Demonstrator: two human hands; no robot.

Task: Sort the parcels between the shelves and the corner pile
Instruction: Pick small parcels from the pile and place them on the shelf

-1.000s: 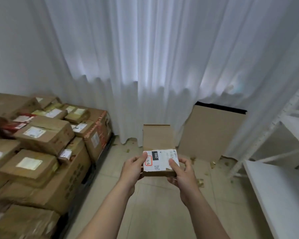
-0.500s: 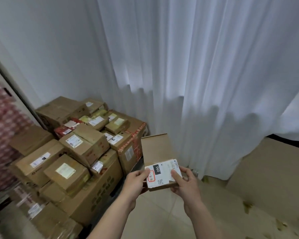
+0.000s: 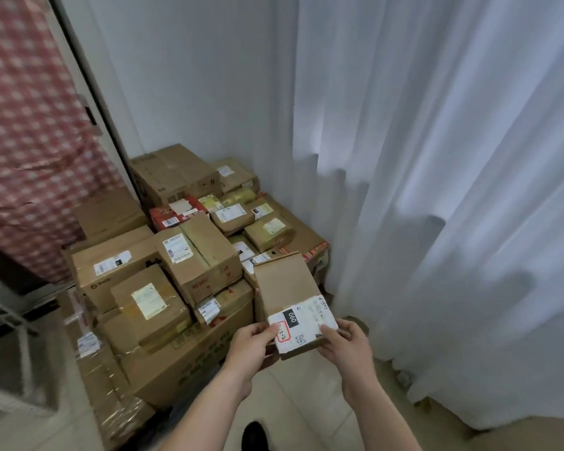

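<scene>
Small parcel is held in the air just in front of the corner pile, label up. Left grip and right grip each pinch 1 near corner only. Risk: the far end is unsupported, so the parcel may tip or slip. The pile's uneven, crowded top may also shed it.

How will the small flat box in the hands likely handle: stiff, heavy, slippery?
Probably stiff: the small flat box shows straight edges, held only at its near end. Likely light: left hand and right hand merely pinch it. Plain cardboard, probably not slippery.
</scene>
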